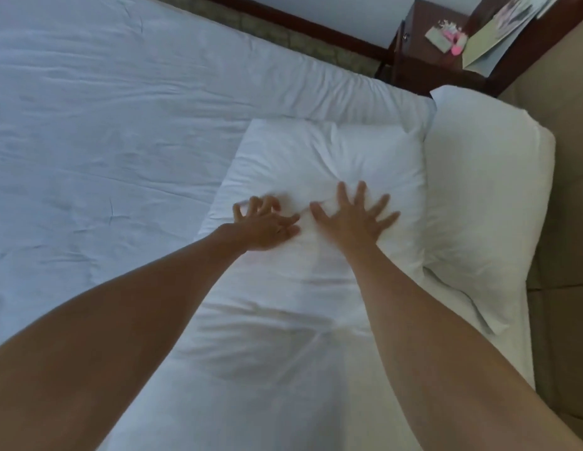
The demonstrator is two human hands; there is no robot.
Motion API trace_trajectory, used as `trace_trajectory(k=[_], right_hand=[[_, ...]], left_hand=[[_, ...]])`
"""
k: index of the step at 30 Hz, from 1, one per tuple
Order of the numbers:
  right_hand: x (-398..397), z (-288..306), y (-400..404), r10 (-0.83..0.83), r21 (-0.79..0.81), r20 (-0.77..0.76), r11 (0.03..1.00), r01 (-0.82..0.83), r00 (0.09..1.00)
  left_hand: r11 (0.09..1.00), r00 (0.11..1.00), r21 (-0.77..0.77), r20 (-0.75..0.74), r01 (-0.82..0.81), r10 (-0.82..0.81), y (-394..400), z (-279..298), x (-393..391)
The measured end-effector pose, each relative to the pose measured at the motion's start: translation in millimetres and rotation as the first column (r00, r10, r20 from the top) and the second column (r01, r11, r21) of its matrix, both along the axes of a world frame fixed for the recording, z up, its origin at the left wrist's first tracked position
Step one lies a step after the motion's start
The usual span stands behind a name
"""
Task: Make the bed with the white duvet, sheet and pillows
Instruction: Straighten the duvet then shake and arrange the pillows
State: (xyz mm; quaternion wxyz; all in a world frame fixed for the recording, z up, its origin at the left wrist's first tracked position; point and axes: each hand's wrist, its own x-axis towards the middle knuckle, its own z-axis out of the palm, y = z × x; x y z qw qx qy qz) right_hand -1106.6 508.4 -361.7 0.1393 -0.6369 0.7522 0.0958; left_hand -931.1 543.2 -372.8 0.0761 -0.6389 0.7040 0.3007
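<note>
Both of your bare arms reach forward and down across the bed, hands side by side on a white pillow [329,164] that lies flat on the sheet [104,125]. Your right hand [353,216] is planted palm-down near the pillow's middle, its fingers straight and fanned wide apart, the thumb pointing toward the other hand. Your left hand [267,224] rests just beside it near the pillow's left edge, slightly blurred, its fingers spread and bent like a claw over the fabric; whether they pinch any cloth cannot be told. The two hands are close, with only a narrow gap between them.

The pillowcase dimples and creases around your palms. A second white pillow [485,196] stands propped to the right, touching the first along its long edge and leaning against the beige padded headboard [570,222]. The wrinkled white sheet covers the mattress to your left. Beyond the far corner stands a dark wooden nightstand [413,47] with papers and small pink items on it.
</note>
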Motion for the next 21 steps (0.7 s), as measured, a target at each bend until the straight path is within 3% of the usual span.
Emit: trace_trajectory(k=[4,7,15,21], right_hand=[[-19.1,-22.9,-16.5,-0.004,0.036,0.000,0.999,0.004,1.000],[-33.3,-59.7,-17.3,0.046,-0.031,0.038,0.998,-0.045,0.998],[-45.3,-143.2,-75.7,0.097,0.035,0.050,0.994,-0.099,0.994],[-39.3,-172.9,-102.7,0.156,0.001,0.000,0.988,-0.156,0.988]], left_hand=[[0.992,0.998,-0.107,0.020,0.069,-0.067,-30.7,-22.3,-13.3],[0.994,0.997,-0.091,0.065,0.056,-0.050,-49.1,-53.3,-31.3],[0.997,0.984,-0.021,0.168,0.067,-0.063,-96.2,-116.5,-45.1],[0.995,0.970,-0.027,0.227,0.092,-0.084,-119.2,-143.1,-55.0]])
